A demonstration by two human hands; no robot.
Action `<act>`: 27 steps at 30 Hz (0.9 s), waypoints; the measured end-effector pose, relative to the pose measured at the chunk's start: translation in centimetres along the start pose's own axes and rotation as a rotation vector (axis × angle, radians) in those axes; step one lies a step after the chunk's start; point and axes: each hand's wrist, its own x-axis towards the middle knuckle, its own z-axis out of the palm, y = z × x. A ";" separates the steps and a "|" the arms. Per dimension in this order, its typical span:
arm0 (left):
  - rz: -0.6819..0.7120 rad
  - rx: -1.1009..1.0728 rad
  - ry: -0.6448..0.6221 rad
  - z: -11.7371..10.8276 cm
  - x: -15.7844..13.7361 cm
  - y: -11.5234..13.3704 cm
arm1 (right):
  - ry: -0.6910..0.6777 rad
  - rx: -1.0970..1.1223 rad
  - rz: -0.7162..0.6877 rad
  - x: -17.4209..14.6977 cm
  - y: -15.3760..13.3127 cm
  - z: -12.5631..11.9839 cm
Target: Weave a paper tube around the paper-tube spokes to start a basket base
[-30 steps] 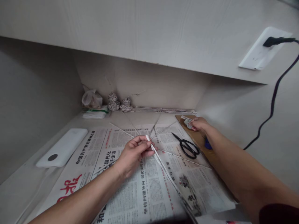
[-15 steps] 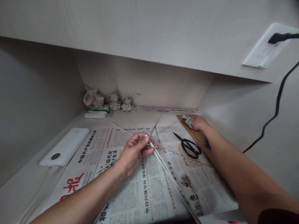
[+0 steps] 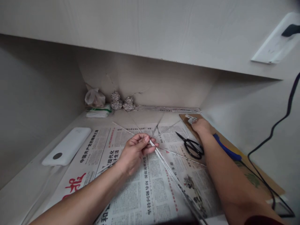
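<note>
Between the thumb and fingers of my left hand [image 3: 140,147], several thin rolled newspaper sticks [image 3: 167,167] are pinched where they meet. Some fan out away from me over the newspaper; a bundle runs down toward my body. My fingers hide the crossing point. At the far right, my right hand [image 3: 201,125] is closed around a small crumpled grey-white thing [image 3: 191,119] above a brown board [image 3: 184,118]; its kind is unclear. Black-handled scissors [image 3: 193,148] lie on the newspaper, left of my right forearm.
Newspaper [image 3: 131,190] covers the tabletop. A white power bank [image 3: 67,146] lies left. Two woven gourd shapes [image 3: 116,101], a plastic bag [image 3: 95,98], a tissue pack [image 3: 98,112] and more paper sticks [image 3: 168,109] line the back. A blue tool [image 3: 226,148] and black cord [image 3: 273,129] are right.
My right hand has shifted slightly, still around the crumpled thing, and its forearm has swung left, uncovering the blue tool and more board. My left hand keeps its pinch. The view has shifted slightly.
</note>
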 end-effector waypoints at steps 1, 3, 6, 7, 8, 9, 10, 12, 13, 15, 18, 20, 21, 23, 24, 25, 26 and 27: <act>0.006 -0.008 0.018 0.0 0.1 0.1 | 0.012 -0.025 0.040 -0.2 -0.1 0.1; 0.014 -0.020 0.043 0.1 0.3 0.1 | 0.039 -0.072 0.086 -0.5 -0.3 0.2; 0.013 -0.029 0.036 0.1 0.4 0.1 | 0.052 -0.091 0.077 -0.8 -0.3 0.4; 0.007 -0.031 0.023 0.1 0.4 0.1 | 0.055 -0.094 0.071 -0.9 -0.2 0.5; 0.003 -0.033 0.006 0.0 0.4 0.0 | 0.058 -0.096 0.066 -0.9 -0.2 0.5; -0.001 -0.035 -0.013 0.0 0.4 0.0 | 0.066 -0.091 0.065 -1.0 -0.1 0.6; -0.003 -0.039 -0.032 -0.1 0.3 -0.1 | 0.078 -0.080 0.066 -1.1 0.0 0.6; -0.004 -0.050 -0.063 -0.1 0.2 -0.1 | 0.107 -0.052 0.073 -1.2 0.1 0.6; -0.004 -0.056 -0.075 -0.2 0.2 -0.1 | 0.121 -0.029 0.082 -1.3 0.2 0.7; -0.013 -0.071 -0.094 -0.2 0.1 0.1 | 0.135 0.030 0.110 -1.3 0.3 0.7; -0.032 -0.107 -0.114 -0.2 0.0 0.3 | 0.127 0.099 0.130 -1.4 0.4 0.8; -0.035 -0.137 -0.127 -0.2 -0.1 0.4 | 0.123 0.091 0.108 -1.4 0.4 0.8; -0.033 -0.154 -0.134 -0.2 -0.2 0.4 | 0.124 0.080 0.092 -1.3 0.4 0.8; -0.028 -0.183 -0.158 -0.2 -0.3 0.5 | 0.130 0.065 0.084 -1.2 0.3 0.9; -0.026 -0.194 -0.171 -0.2 -0.3 0.5 | 0.129 0.057 0.090 -1.2 0.3 1.0; -0.026 -0.200 -0.183 -0.2 -0.3 0.5 | 0.127 0.048 0.100 -1.1 0.3 1.1; -0.027 -0.197 -0.192 -0.2 -0.4 0.5 | 0.124 0.037 0.111 -0.9 0.3 1.2; -0.029 -0.187 -0.195 -0.2 -0.4 0.5 | 0.118 0.027 0.124 -0.8 0.2 1.3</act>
